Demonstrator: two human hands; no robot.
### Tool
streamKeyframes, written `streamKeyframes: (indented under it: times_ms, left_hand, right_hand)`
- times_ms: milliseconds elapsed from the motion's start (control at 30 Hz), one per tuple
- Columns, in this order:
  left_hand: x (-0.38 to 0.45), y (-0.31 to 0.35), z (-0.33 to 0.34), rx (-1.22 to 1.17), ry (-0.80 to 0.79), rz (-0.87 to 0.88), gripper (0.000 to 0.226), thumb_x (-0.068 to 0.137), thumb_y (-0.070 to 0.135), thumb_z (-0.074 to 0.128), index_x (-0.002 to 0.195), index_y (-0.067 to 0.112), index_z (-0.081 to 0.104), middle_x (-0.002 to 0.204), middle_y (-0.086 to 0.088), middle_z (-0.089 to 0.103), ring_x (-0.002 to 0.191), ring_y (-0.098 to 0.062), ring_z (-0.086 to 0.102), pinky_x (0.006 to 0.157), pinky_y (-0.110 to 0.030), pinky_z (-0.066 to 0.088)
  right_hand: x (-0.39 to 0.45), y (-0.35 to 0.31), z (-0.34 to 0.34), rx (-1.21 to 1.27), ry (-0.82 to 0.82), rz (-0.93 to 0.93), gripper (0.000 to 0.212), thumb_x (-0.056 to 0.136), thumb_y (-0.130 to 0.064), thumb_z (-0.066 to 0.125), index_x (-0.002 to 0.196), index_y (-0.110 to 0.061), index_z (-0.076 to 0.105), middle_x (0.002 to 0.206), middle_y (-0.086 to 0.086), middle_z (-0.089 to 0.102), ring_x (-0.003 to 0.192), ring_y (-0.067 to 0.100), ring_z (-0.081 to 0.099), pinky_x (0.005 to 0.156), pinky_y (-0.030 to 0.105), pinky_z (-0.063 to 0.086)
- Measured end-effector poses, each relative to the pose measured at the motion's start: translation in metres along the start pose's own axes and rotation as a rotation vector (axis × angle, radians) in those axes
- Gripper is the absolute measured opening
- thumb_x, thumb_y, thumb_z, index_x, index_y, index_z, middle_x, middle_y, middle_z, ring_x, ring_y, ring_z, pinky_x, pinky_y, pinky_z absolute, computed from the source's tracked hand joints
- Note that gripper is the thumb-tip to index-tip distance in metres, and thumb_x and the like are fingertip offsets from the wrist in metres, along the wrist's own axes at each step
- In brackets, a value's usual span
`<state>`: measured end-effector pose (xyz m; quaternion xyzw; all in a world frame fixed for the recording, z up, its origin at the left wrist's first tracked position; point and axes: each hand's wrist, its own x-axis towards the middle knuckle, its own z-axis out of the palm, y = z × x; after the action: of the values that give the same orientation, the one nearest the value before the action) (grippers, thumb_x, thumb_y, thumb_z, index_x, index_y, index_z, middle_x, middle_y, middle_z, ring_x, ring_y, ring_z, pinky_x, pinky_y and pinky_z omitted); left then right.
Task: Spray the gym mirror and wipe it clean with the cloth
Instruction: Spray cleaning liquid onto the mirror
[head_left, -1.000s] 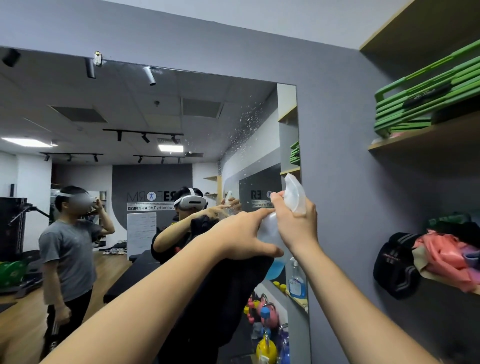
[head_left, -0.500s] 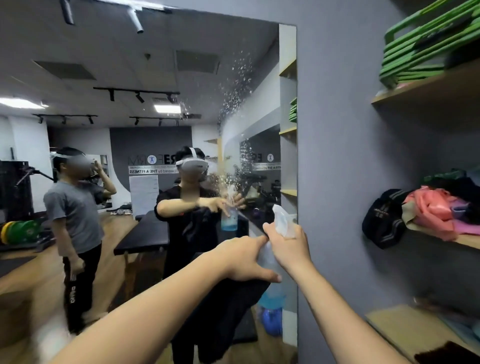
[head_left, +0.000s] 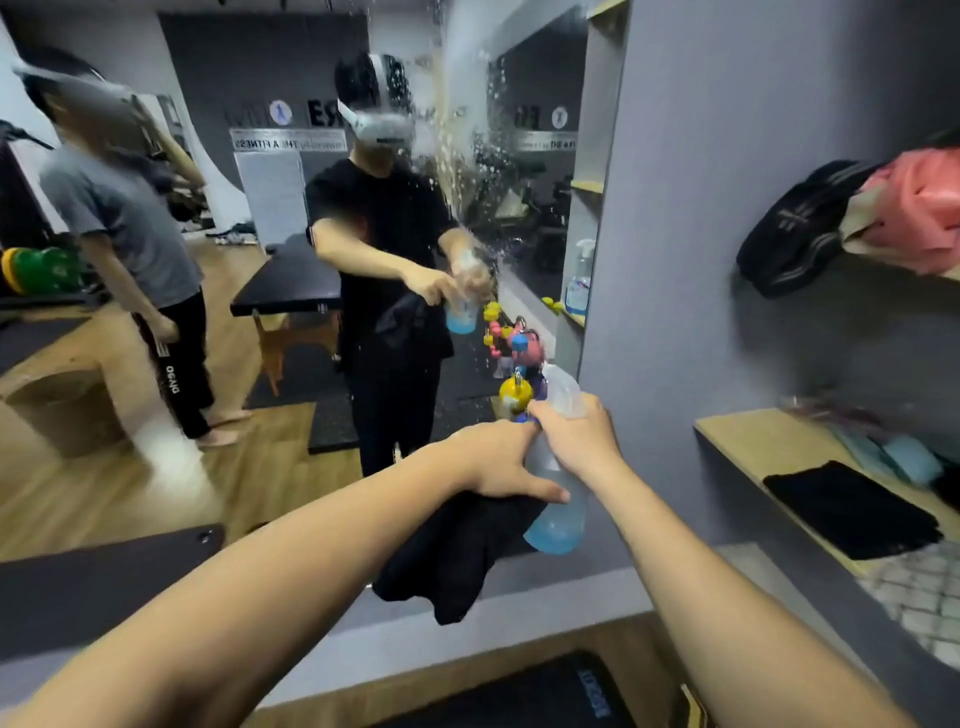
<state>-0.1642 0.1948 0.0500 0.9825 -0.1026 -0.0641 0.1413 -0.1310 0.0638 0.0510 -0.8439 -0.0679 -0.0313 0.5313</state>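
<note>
The large wall mirror (head_left: 270, 426) fills the left and middle of the head view, with streaks of spray droplets on its upper right part. My right hand (head_left: 574, 441) grips the neck of a clear spray bottle (head_left: 558, 512) with blue liquid, its nozzle turned toward the glass. My left hand (head_left: 498, 460) holds a black cloth (head_left: 457, 556) that hangs below it, and its thumb touches the bottle's body. Both hands are close together, just in front of the mirror's lower right corner.
Wooden shelves on the grey wall to the right carry a black folded cloth (head_left: 852, 509), a black bag (head_left: 795, 228) and pink fabric (head_left: 919, 208). The mirror reflects a second person, a black bench and coloured kettlebells. A dark mat (head_left: 545, 696) lies on the floor below.
Both hands and the bottle have dropped from head height to the mirror's lower part, and the view has tilted down. Spray droplets have spread further down the glass.
</note>
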Motion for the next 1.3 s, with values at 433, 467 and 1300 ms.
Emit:
streamKeyframes:
  times_ms: [433, 467, 1300]
  left_hand:
    - [-0.005, -0.026, 0.097, -0.093, -0.198, -0.074, 0.080, 0.074, 0.073, 0.072, 0.133, 0.020, 0.054, 0.120, -0.002, 0.068, 0.104, -0.024, 0.065, 0.095, -0.045, 0.054]
    - [-0.007, -0.027, 0.101, -0.097, -0.213, -0.073, 0.076, 0.075, 0.072, 0.072, 0.129, 0.020, 0.056, 0.115, -0.001, 0.068, 0.100, -0.024, 0.065, 0.093, -0.045, 0.054]
    - [-0.072, -0.021, 0.146, -0.120, -0.362, -0.300, 0.058, 0.083, 0.062, 0.072, 0.114, 0.016, 0.053, 0.097, -0.004, 0.060, 0.085, -0.023, 0.055, 0.074, -0.036, 0.045]
  right_hand:
    - [-0.026, 0.084, 0.046, -0.074, -0.181, 0.185, 0.020, 0.085, -0.035, 0.066, 0.079, -0.016, 0.062, 0.080, 0.005, 0.064, 0.080, 0.027, 0.062, 0.070, 0.039, 0.049]
    - [-0.028, 0.088, 0.050, -0.091, -0.194, 0.191, 0.019, 0.085, -0.036, 0.066, 0.077, -0.019, 0.061, 0.079, 0.005, 0.063, 0.079, 0.026, 0.062, 0.070, 0.039, 0.050]
    - [-0.087, 0.137, 0.091, -0.052, -0.329, 0.206, 0.019, 0.094, -0.039, 0.060, 0.102, -0.022, 0.059, 0.084, -0.005, 0.059, 0.092, 0.025, 0.062, 0.082, 0.039, 0.051]
